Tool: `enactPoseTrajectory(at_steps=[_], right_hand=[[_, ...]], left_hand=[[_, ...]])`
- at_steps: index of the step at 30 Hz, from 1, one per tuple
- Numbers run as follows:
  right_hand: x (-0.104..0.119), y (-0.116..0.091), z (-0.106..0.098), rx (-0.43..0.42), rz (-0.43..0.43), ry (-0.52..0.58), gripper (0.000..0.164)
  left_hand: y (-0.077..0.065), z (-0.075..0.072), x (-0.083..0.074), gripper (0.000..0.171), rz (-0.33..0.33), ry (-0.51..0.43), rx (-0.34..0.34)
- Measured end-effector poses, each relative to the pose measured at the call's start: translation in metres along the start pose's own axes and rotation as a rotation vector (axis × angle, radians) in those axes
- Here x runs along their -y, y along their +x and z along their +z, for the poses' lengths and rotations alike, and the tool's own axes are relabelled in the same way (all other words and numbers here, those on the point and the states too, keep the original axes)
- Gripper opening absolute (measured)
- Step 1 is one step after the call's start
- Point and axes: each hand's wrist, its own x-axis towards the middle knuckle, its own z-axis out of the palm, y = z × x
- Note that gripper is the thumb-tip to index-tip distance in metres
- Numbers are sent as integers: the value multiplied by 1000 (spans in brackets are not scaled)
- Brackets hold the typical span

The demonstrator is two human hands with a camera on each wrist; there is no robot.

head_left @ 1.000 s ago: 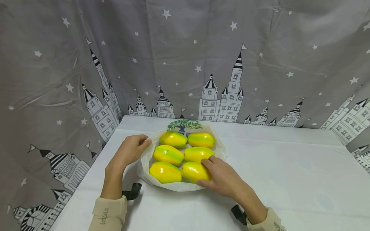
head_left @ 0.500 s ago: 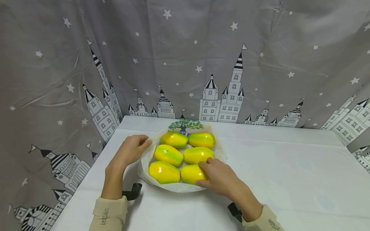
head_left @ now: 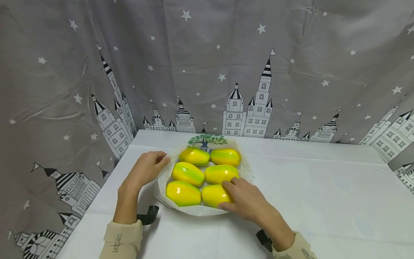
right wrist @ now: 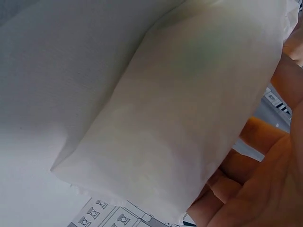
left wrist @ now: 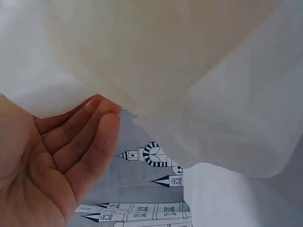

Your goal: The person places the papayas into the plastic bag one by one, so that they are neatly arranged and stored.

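Note:
A white plastic bag (head_left: 161, 192) printed with a green tree lies wide open on the table in the head view. Several shiny yellow-green papayas (head_left: 188, 173) lie inside it in rows of two. My left hand (head_left: 146, 168) pinches the bag's left rim; the left wrist view shows the fingertips at the edge of the plastic (left wrist: 213, 127). My right hand (head_left: 247, 198) grips the front right papaya (head_left: 215, 195), with its fingers over the far side and thumb at the near side. In the right wrist view the bag's wall (right wrist: 156, 118) hides that papaya and the fingertips.
The bag rests on a white-covered table (head_left: 317, 190), whose surface extends to the right. A grey curtain (head_left: 200, 54) with castles and stars hangs behind and along the left side. Black wrist mounts (head_left: 148, 215) sit under both wrists.
My right hand has shifted slightly left with the front right papaya, which now sits right against the front left one. My left hand has stayed at the rim.

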Motion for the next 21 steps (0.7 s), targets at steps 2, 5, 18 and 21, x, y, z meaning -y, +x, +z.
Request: enactPoseTrajectory(at_steps=[2, 5, 18, 21], right_hand=[[0, -1, 1, -8, -3, 6, 58], [-1, -2, 1, -34, -19, 8, 55], [-18, -5, -10, -337, -93, 12, 39], [-27, -5, -15, -404, -93, 38, 37]], left_hand=[[0, 0, 0, 42, -6, -1, 3], [-1, 1, 0, 44, -10, -2, 4], [-1, 0, -16, 50, 145, 14, -235], [-2, 1, -25, 50, 202, 28, -273]])
